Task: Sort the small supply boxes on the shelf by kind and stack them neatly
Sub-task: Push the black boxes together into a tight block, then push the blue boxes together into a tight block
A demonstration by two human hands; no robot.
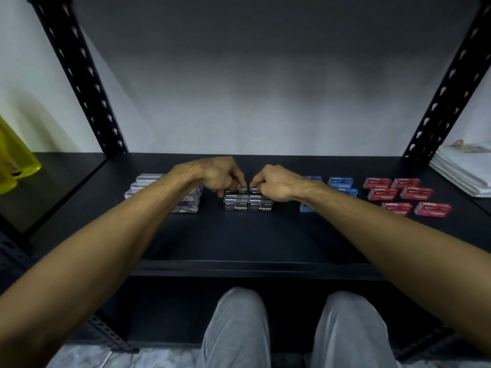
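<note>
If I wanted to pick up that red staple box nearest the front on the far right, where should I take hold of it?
Come from above and pinch the red staple box across its two long sides. It lies flat with its broad face up, apart from the neighbouring red box, so there looks to be room for fingers on both sides.

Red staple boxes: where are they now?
Head view: the red staple boxes lie spread out at the right of the shelf, between the blue boxes and the white paper stack.
</note>
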